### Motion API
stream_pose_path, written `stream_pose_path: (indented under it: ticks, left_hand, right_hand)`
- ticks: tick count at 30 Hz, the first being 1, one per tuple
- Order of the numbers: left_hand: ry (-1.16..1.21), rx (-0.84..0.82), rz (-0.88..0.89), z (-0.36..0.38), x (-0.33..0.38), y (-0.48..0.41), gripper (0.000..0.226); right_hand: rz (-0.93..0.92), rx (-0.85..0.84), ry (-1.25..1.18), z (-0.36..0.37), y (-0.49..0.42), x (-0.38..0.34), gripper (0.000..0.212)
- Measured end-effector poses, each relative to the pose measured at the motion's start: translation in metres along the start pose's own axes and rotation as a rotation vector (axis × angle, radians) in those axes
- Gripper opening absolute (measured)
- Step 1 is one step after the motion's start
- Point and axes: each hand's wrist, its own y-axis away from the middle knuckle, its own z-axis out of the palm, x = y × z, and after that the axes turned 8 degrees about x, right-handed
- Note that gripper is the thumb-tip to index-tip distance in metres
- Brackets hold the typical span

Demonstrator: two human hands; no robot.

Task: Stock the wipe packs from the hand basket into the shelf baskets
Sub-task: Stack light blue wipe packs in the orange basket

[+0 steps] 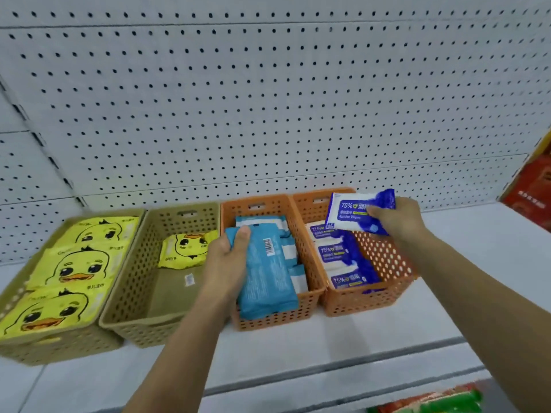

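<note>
White pegboard wall (268, 99) behind pale shelf (328, 347) w/ four perforated plastic baskets: two tan baskets (143, 323) at left w/ yellow duck-print packs (74, 263), two orange. Left hand (226, 257) grips long light-blue wipe pack (268, 275), thumb clamped on top, in left orange basket (310, 311). Right hand (396, 219), fingers curled, holds blue-white alcohol wipe pack (354, 213) above right orange basket (372, 302).
</note>
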Motion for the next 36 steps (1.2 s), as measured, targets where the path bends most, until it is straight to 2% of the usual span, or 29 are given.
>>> stream_pose_path:
  ticks: [3, 8, 13, 15, 17, 19, 22, 24, 26, 28, 31, 33, 36]
  left_hand:
    - [0.057, 0.105, -0.047, 0.021, 0.003, -0.013, 0.041]
    - [0.137, 0.227, -0.081, 0.033, -0.001, -0.025, 0.036]
    - [0.195, 0.271, -0.12, 0.033, -0.01, -0.023, 0.039]
    - [0.215, 0.297, -0.129, 0.033, -0.011, -0.025, 0.04]
    - [0.216, 0.325, -0.133, 0.035, -0.011, -0.027, 0.036]
    - [0.208, 0.341, -0.133, 0.037, -0.011, -0.028, 0.032]
    - [0.231, 0.35, -0.146, 0.036, -0.012, -0.03, 0.03]
    - [0.256, 0.355, -0.157, 0.035, -0.013, -0.034, 0.028]
    - [0.288, 0.352, -0.17, 0.035, -0.013, -0.039, 0.027]
    - [0.358, 0.33, -0.189, 0.035, -0.012, -0.045, 0.029]
    - [0.477, 0.309, -0.215, 0.035, -0.003, -0.057, 0.034]
    - [0.535, 0.265, -0.203, 0.033, 0.007, -0.064, 0.037]
    - [0.506, 0.155, -0.143, 0.026, 0.021, -0.068, 0.031]
  right_hand:
    - [0.004, -0.1, 0.163, 0.026, -0.034, 0.006, 0.013]
    - [0.098, -0.198, 0.249, 0.069, -0.076, 0.024, 0.026]
    - [0.079, -0.231, 0.34, 0.09, -0.102, 0.047, 0.025]
    - [-0.041, -0.244, 0.447, 0.096, -0.109, 0.056, 0.022]
    - [-0.259, -0.273, 0.693, 0.097, -0.108, 0.062, 0.014]
    - [-0.436, -0.253, 0.88, 0.099, -0.108, 0.068, 0.031]
    - [-0.69, -0.2, 0.998, 0.1, -0.104, 0.065, 0.053]
    - [-0.885, -0.161, 0.877, 0.102, -0.096, 0.056, 0.049]
    - [-0.999, -0.209, 0.51, 0.103, -0.075, 0.04, 0.038]
    - [-1.121, -0.414, 0.267, 0.102, -0.048, 0.026, 0.044]
    - [-1.332, -0.757, 0.357, 0.107, -0.019, 0.02, 0.07]
    - [-1.334, -0.785, 0.331, 0.115, -0.012, 0.02, 0.066]
    - [-1.199, -0.642, 0.092, 0.123, -0.008, 0.009, 0.043]
